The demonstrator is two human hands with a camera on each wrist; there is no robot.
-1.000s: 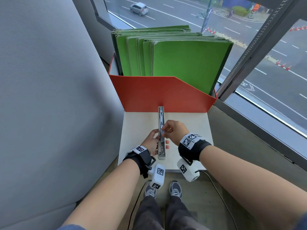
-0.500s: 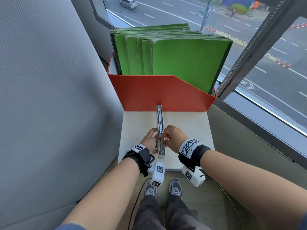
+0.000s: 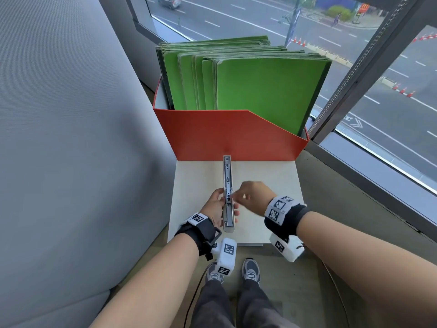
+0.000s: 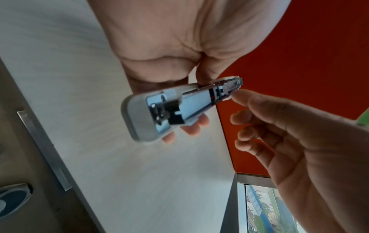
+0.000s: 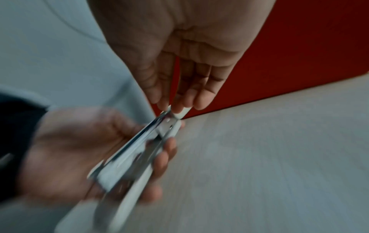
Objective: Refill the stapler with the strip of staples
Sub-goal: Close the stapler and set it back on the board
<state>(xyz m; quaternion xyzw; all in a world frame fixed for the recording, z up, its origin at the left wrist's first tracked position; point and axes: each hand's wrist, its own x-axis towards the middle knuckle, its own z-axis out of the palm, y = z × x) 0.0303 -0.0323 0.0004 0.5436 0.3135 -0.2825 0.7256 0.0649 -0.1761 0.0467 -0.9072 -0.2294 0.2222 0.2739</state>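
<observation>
A grey stapler (image 3: 227, 192) is folded out flat, its metal staple channel (image 4: 196, 100) facing up. My left hand (image 3: 216, 207) grips it round the near half, thumb on one side and fingers under it. It hangs a little above the white table (image 3: 272, 185). My right hand (image 3: 248, 197) is just right of the stapler, fingers straight and relaxed. Its fingertips (image 5: 180, 104) touch the stapler's (image 5: 139, 151) far part, and the index tip (image 4: 239, 94) lies by the channel. I make out no loose strip of staples; the right wrist view is blurred.
A red file box (image 3: 231, 136) full of upright green folders (image 3: 260, 91) stands at the table's far edge. A grey partition (image 3: 71, 138) walls off the left. A window and its frame (image 3: 354, 86) run along the right. My shoes (image 3: 250, 271) show below the table's near edge.
My right hand has eased out of its pinch on the channel and shifted slightly right, fingers now straighter. The left hand keeps hold of the stapler, nearly still.
</observation>
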